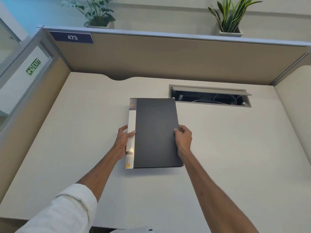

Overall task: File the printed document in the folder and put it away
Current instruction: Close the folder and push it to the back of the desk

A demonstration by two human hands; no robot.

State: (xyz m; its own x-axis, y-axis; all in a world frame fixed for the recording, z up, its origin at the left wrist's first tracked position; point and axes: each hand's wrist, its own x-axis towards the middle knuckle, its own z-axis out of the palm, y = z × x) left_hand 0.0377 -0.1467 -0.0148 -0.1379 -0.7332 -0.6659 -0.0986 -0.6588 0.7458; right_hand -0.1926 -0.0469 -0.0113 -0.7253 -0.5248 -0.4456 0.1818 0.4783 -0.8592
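Both arms reach forward, nearly straight — the left hand with thumb curled on top and fingers tucked beneath, the right hand likewise pinching with its thumb on top. A pale sleeve is pushed up above the left elbow — the right forearm is bare.

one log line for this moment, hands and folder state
left hand: grips folder spine edge | right hand: grips opposite edge | folder: closed, on desk | printed document: not visible | cable tray: open

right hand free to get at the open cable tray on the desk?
Probably not yet: the right hand grips the right edge of the closed folder. Once released, the path looks clear; the cable tray lies open beyond it.
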